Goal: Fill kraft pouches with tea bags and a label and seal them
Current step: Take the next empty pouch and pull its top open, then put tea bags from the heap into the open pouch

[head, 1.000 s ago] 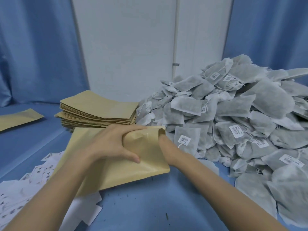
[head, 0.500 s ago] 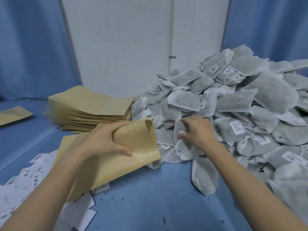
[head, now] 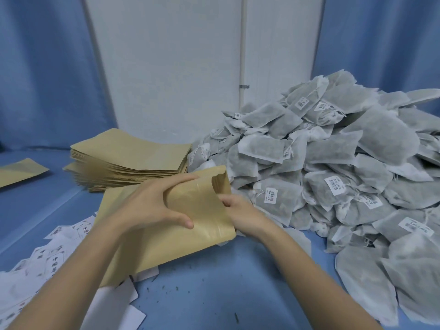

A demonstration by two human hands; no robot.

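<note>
Two hands met at one kraft pouch [head: 190,225]: the left hand [head: 152,206] clasped its upper side, and the right hand [head: 242,213] reached into its open mouth, grip hidden. Tea bags [head: 333,177] lay heaped right, flat pouches [head: 128,158] stacked far left, labels [head: 47,260] near left on the tabletop [head: 202,294].

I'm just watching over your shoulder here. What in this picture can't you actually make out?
From the head view:
- Inside of the kraft pouch: hidden by its own wall and the left hand.
- Right hand: fingertips hidden at the pouch mouth, so what it grips is unclear.
- Labels on the table: print too small and blurred to read.
- Tea bag pile: cut off by the right edge.
- Lone pouch: cut off by the left edge.
</note>
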